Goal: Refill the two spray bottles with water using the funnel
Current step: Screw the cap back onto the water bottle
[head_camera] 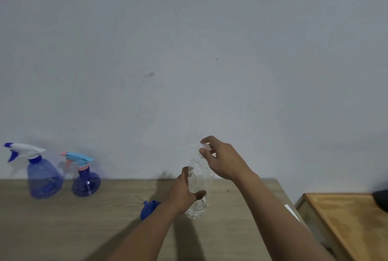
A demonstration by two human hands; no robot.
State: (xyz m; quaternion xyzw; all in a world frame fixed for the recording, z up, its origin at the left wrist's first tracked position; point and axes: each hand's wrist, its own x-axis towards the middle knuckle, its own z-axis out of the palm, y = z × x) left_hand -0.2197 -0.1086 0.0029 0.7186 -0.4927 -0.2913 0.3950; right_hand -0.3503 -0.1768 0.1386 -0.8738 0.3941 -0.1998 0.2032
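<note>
Both my hands on the clear bottle (199, 179) — spray bottles waiting far left.

My left hand (184, 192) has its grip wrapped round the bottle's lower body, holding it near upright over the worktop (84, 229); my right hand (224, 160) pinches the white cap (204, 146) between fingertips and thumb. The blue funnel (148, 209) lies on the worktop just behind my left forearm, partly hidden. The larger spray bottle (43, 179) and the smaller spray bottle (86, 183) stand side by side against the wall (189, 50) — trigger heads on.
</note>
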